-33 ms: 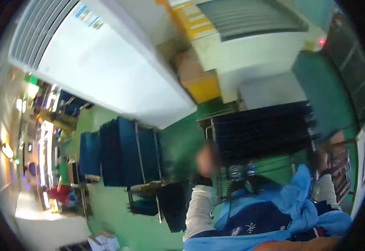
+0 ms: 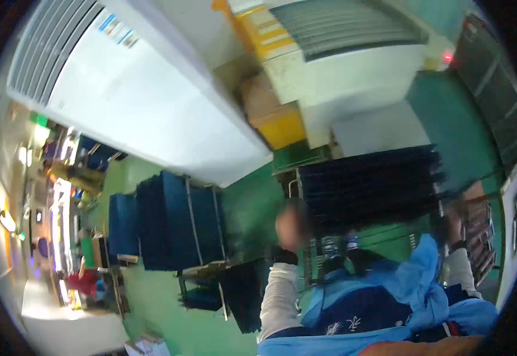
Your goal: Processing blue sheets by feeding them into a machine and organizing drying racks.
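Note:
In front of me stands a metal rack point(image 2: 291, 187) hung with closely packed rows of dark navy cloth point(image 2: 368, 184). My left hand point(image 2: 293, 225), rounded like a fist, is closed at the rack's near left corner. At the opposite end my right hand point(image 2: 454, 224) is closed against the frame on the right. Both hands are blurred, so single fingers do not show. White sleeves with dark cuffs cover my forearms. A light blue apron point(image 2: 424, 261) over dark clothing lies between my arms, hiding part of the rack's lower side.
Left of the rack is another one with blue cloth point(image 2: 175, 219); a lower stand with dark cloth point(image 2: 242, 295) is nearer. A tall white cabinet-like unit point(image 2: 152, 101) stands ahead left. Beyond are a yellow box point(image 2: 282, 127) and a louvred machine point(image 2: 353, 77). People work far left.
The surroundings have shifted slightly left in view. My hands keep their places at the two ends of the rack.

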Motion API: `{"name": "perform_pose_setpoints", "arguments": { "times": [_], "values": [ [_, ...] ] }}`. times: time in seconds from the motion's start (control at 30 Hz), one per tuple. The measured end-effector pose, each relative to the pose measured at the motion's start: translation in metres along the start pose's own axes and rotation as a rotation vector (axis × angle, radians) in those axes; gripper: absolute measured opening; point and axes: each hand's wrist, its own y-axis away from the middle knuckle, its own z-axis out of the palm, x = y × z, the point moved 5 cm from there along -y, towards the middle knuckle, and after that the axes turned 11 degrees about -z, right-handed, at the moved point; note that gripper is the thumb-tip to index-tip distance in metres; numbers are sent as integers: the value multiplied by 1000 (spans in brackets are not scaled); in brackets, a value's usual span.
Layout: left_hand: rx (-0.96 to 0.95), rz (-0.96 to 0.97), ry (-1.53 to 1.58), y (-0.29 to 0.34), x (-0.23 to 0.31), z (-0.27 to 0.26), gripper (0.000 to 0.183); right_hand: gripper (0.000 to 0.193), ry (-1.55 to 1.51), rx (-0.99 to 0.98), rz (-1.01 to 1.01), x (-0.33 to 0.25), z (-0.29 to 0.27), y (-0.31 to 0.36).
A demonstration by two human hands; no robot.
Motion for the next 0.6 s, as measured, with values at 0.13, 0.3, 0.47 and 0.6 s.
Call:
{"name": "perform_pose_setpoints", "arguments": {
  "times": [0.13, 0.3, 0.47, 0.6],
  "values": [
    [-51, 96, -166, -53, -18, 32, 33, 45, -157, -232, 538, -30, -50, 43],
    [-121, 124, -211, -55, 10, 82, 31, 36, -260, -106, 835, -59, -59, 30],
    [-155, 117, -168, -76, 21, 134, 31, 30, -372, -37, 719, -14, -38, 3],
    [26, 59, -194, -106, 18, 172, 32, 28, -715, 43, 1225, 26, 22, -58]
  ]
}}
